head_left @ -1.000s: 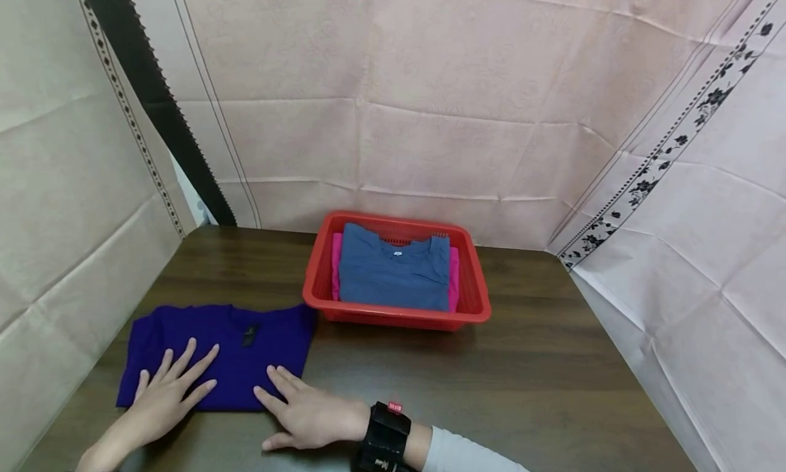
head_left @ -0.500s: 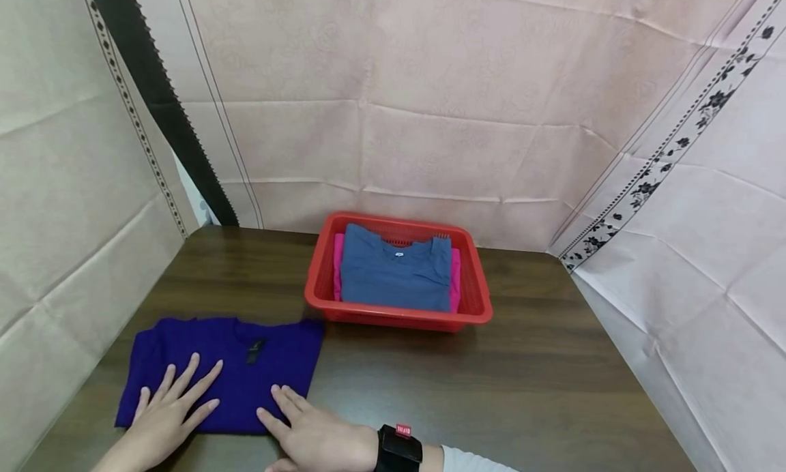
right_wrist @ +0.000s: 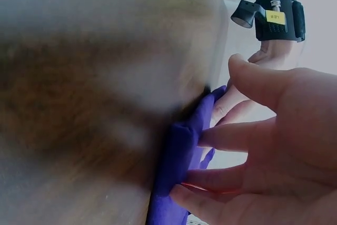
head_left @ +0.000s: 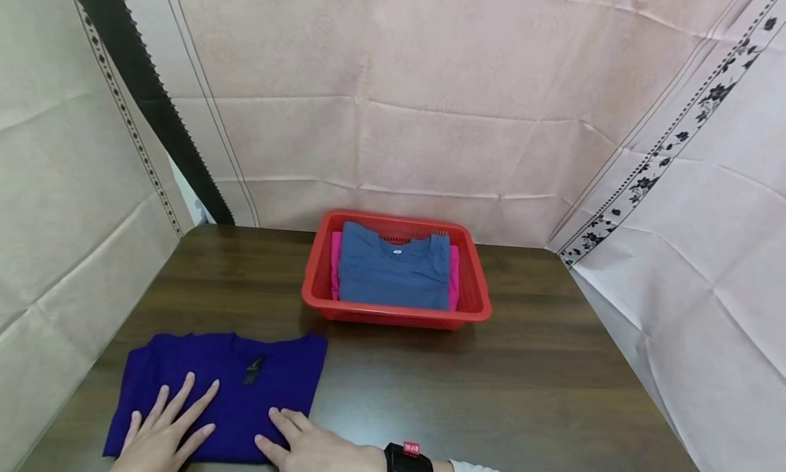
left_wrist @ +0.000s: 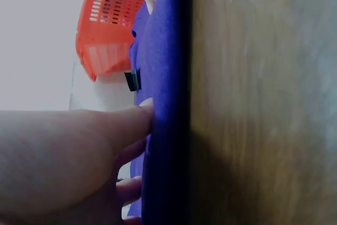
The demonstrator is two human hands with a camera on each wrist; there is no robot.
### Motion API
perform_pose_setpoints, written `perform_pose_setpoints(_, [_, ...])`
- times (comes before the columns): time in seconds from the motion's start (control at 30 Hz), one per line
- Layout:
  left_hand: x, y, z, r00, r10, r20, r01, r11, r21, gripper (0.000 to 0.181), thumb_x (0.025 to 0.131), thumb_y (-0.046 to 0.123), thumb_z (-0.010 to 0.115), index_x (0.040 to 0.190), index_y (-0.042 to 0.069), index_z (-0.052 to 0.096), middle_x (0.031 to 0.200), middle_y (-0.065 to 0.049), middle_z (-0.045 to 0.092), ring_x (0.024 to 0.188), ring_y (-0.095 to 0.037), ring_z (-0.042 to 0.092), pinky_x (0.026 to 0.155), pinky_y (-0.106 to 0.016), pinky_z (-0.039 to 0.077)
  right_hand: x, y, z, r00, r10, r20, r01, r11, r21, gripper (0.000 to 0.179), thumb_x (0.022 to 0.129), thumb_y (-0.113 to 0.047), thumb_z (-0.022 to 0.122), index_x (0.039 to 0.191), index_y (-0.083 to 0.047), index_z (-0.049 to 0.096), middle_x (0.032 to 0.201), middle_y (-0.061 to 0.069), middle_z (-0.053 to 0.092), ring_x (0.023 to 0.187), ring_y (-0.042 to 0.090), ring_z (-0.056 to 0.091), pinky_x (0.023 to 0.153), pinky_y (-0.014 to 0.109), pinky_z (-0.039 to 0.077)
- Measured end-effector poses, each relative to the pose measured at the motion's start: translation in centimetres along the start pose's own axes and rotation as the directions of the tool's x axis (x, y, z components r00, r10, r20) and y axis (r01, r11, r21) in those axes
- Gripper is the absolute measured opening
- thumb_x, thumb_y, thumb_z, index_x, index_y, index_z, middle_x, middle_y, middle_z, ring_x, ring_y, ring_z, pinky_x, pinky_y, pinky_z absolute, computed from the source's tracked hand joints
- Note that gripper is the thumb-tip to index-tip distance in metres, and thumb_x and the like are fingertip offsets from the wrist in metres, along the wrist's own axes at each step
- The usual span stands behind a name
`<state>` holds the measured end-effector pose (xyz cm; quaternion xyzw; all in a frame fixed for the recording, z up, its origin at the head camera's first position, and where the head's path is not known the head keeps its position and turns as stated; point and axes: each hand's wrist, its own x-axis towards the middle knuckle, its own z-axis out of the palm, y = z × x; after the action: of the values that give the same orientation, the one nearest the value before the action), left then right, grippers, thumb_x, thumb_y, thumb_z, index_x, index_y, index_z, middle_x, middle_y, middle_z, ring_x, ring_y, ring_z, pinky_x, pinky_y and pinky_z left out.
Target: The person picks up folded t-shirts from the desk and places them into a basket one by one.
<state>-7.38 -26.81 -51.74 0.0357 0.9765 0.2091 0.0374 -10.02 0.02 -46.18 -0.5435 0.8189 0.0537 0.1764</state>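
A folded purple-blue shirt (head_left: pixel 233 404) lies flat at the front left of the table, a dark tag (head_left: pixel 254 370) at its neckline. My left hand (head_left: pixel 166 431) rests on its left part with fingers straight and spread. On the lower right part, the fingertips of my right hand (head_left: pixel 313 445) press the cloth, fingers extended. The left wrist view shows the left thumb (left_wrist: pixel 129 122) against the shirt's thick folded front edge. In the right wrist view the right fingers touch the shirt's side (right_wrist: pixel 176 167), with the thumb (right_wrist: pixel 247 75) held away from it.
A red plastic basket (head_left: pixel 482 291) stands at the back middle of the table (head_left: pixel 491 390). Inside it a folded blue-grey shirt (head_left: pixel 393 274) lies over a pink garment (head_left: pixel 454 274). Pale cloth sheets (head_left: pixel 460 97) hang behind and at both sides.
Both hands and the purple-blue shirt have moved toward the front edge together, the shirt sliding down in the head view. The basket has stayed put.
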Motion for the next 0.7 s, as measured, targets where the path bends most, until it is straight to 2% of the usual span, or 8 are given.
perform_pose_setpoints(0.1, [-0.6,-0.1,0.6,0.999,0.002,-0.039,0.000,0.999,0.044,0.062,0.088,0.058,0.045,0.144,0.041,0.023,0.148,-0.021,0.023,0.127,-0.057,0.014,0.087,-0.076,0.010,-0.5,-0.2,0.1,1.000,-0.021,-0.016,0.022,0.999,0.024,0.069,0.091,-0.057,0.038,0.147,-0.026,0.013,0.154,0.002,0.009,0.139,0.011,0.012,0.107,0.021,0.025])
perform_pose_setpoints(0.23, [-1.2,-0.2,1.3,0.997,0.003,-0.073,0.002,0.997,0.071,0.060,0.087,0.059,0.045,0.142,0.047,0.023,0.147,-0.018,0.026,0.127,-0.055,0.019,0.088,-0.074,0.013,-1.3,-0.1,0.5,0.994,-0.096,-0.060,0.100,0.992,0.076,0.069,0.093,-0.049,0.044,0.148,-0.020,0.014,0.154,0.008,0.009,0.139,0.014,0.013,0.106,0.019,0.025])
perform_pose_setpoints(0.37, [-1.7,-0.5,1.9,0.996,0.000,-0.088,0.008,0.996,0.087,0.058,0.086,0.061,0.045,0.139,0.049,0.026,0.145,-0.018,0.030,0.124,-0.056,0.025,0.087,-0.073,0.014,-1.8,0.1,1.2,0.970,-0.195,-0.144,0.205,0.977,0.052,0.071,0.094,-0.039,0.049,0.148,-0.011,0.013,0.152,0.017,0.011,0.139,0.019,0.015,0.107,0.019,0.022])
perform_pose_setpoints(0.47, [-2.1,-0.4,2.0,0.994,-0.009,-0.107,0.020,0.994,0.104,0.057,0.085,0.062,0.046,0.138,0.050,0.030,0.143,-0.018,0.035,0.120,-0.056,0.030,0.087,-0.073,0.016,-1.9,0.1,1.6,0.958,-0.221,-0.181,0.229,0.973,0.024,0.068,0.095,-0.036,0.047,0.148,-0.009,0.013,0.151,0.019,0.011,0.139,0.021,0.015,0.109,0.020,0.020])
perform_pose_setpoints(0.53, [-2.1,-0.2,1.8,0.992,-0.014,-0.122,0.028,0.993,0.114,0.055,0.084,0.062,0.048,0.136,0.047,0.037,0.140,-0.018,0.039,0.118,-0.055,0.033,0.086,-0.074,0.018,-1.9,0.0,1.7,0.957,-0.225,-0.185,0.235,0.971,0.034,0.066,0.096,-0.034,0.045,0.148,-0.009,0.014,0.151,0.019,0.011,0.139,0.021,0.015,0.109,0.020,0.019])
perform_pose_setpoints(0.6, [-1.8,0.3,1.3,0.985,0.002,-0.170,0.020,0.992,0.125,0.048,0.083,0.057,0.055,0.128,0.042,0.050,0.134,-0.018,0.046,0.114,-0.054,0.039,0.084,-0.073,0.023,-2.0,0.2,1.4,0.963,-0.219,-0.159,0.232,0.971,0.064,0.062,0.097,-0.033,0.043,0.148,-0.010,0.016,0.152,0.017,0.012,0.139,0.019,0.014,0.109,0.021,0.018])
perform_pose_setpoints(0.67, [-1.4,0.6,0.3,0.968,0.032,-0.248,-0.008,0.995,0.099,0.039,0.082,0.047,0.062,0.118,0.031,0.061,0.125,-0.019,0.054,0.110,-0.051,0.044,0.082,-0.069,0.030,-2.4,0.5,0.8,0.972,-0.202,-0.119,0.217,0.968,0.127,0.059,0.098,-0.034,0.041,0.147,-0.013,0.018,0.153,0.011,0.013,0.139,0.014,0.013,0.109,0.020,0.017])
perform_pose_setpoints(0.7, [-1.2,0.5,-0.3,0.954,0.051,-0.296,-0.029,0.996,0.079,0.035,0.082,0.041,0.065,0.113,0.025,0.064,0.120,-0.018,0.058,0.107,-0.048,0.048,0.082,-0.063,0.034,-2.6,0.7,0.5,0.977,-0.183,-0.110,0.200,0.967,0.161,0.057,0.098,-0.034,0.041,0.147,-0.014,0.021,0.153,0.007,0.016,0.139,0.011,0.014,0.109,0.018,0.018])
